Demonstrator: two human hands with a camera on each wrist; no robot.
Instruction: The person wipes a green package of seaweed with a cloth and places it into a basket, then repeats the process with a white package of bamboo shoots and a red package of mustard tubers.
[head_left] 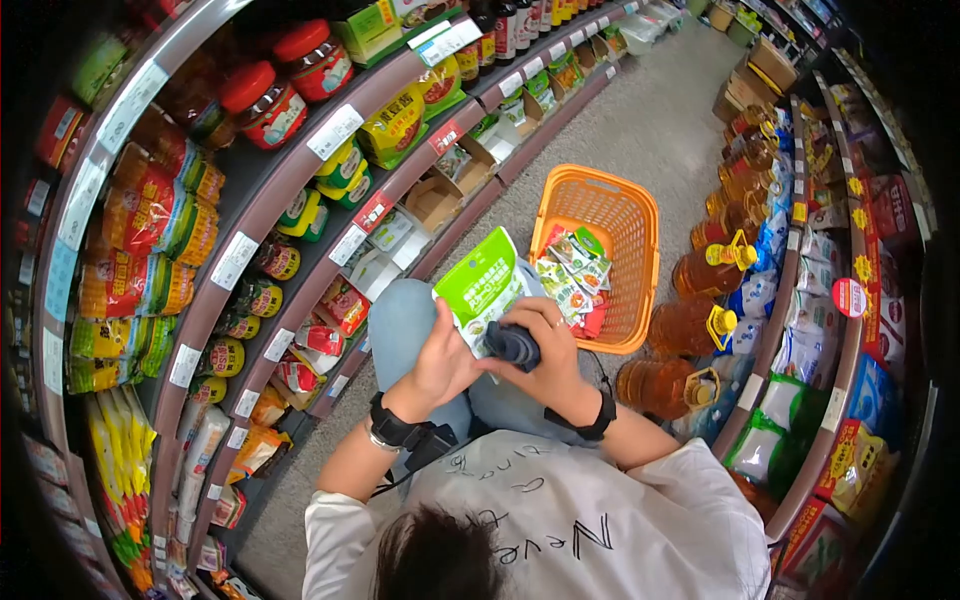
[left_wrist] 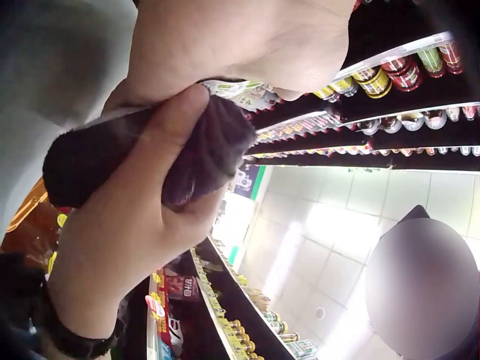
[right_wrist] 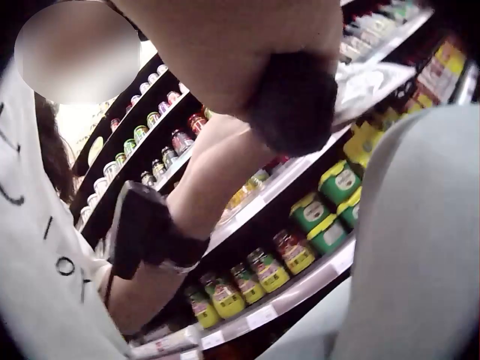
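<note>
My left hand pinches the lower left edge of a green and white packet, thumb along its side. A dark, stubby cylinder-shaped object is gripped in my right hand, close over the packet's lower part. In the left wrist view, the right thumb lies across this dark object, beneath the left hand. Its end pokes out below the right hand in the right wrist view, with the packet's pale back beside it. I cannot tell what the dark object is.
An orange basket holding several small packets stands on the floor just ahead. Shelves with price tags curve along the left. Large oil bottles line the right side, beside shelves of bagged goods.
</note>
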